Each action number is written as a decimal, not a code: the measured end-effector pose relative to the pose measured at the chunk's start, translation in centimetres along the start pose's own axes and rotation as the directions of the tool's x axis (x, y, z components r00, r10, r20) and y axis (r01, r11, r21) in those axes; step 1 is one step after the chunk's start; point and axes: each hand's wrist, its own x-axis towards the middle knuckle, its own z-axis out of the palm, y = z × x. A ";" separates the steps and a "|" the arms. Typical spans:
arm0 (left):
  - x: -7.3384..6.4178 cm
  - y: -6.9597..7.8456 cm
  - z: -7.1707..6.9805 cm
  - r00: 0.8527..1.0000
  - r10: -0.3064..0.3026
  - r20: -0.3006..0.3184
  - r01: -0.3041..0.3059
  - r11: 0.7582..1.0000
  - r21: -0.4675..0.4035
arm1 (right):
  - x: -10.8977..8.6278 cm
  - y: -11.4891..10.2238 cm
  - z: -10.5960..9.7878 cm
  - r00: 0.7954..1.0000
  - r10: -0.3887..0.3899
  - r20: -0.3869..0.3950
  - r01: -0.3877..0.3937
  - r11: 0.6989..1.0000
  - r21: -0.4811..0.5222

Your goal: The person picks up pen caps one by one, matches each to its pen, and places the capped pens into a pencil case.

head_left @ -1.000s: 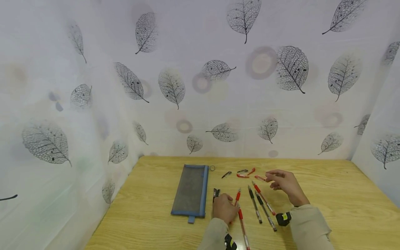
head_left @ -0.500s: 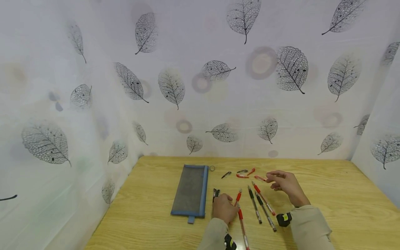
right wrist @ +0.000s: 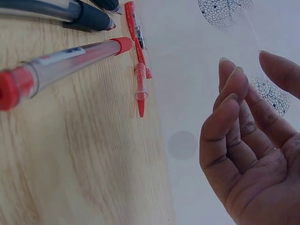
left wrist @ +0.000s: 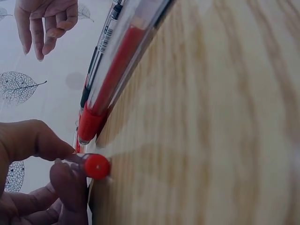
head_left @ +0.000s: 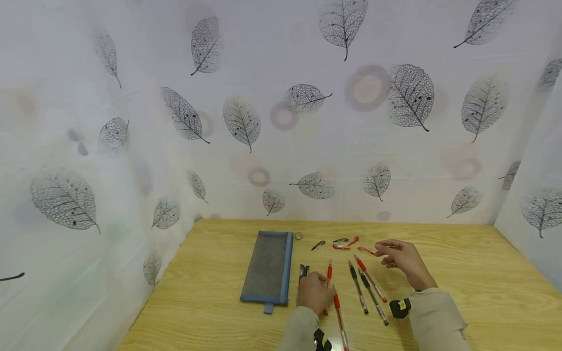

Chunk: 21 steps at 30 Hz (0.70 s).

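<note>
My left hand [head_left: 316, 292] pinches an uncapped red gel pen [head_left: 329, 273] between thumb and fingers, low over the table. Its red end [left wrist: 97, 166] faces the camera in the left wrist view. Another red gel pen [head_left: 339, 317] lies just right of that hand. My right hand [head_left: 403, 262] hovers with loosely bent fingers and nothing between them, near a red pen cap [head_left: 366, 250]. Between the hands lie a third red pen [head_left: 371, 279] and two black pens, one [head_left: 358, 287] left of the other [head_left: 374, 298]. Black pens [head_left: 304, 270] are partly hidden behind my left hand.
A grey mesh pencil pouch [head_left: 266, 265] with blue edging lies flat left of my left hand. Toward the table's back are several loose caps, among them a black cap [head_left: 318, 245] and a red cap [head_left: 341, 247]. A leaf-patterned curtain [head_left: 307, 146] borders the table.
The red pen in my left hand has swung its tip to the left and now points nearly straight away from me. My right hand has barely moved.
</note>
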 end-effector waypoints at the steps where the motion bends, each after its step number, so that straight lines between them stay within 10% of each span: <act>1: 0.0 0.0 0.0 1.000 0.003 0.000 -0.003 1.000 -0.004 | 0.0 0.0 0.0 1.000 -0.002 0.000 0.002 1.000 -0.004; 21: -0.3 -0.1 -0.9 0.996 -0.004 0.087 0.021 0.981 -0.193 | 3.2 1.1 0.0 0.999 -0.002 0.033 0.007 0.985 -0.174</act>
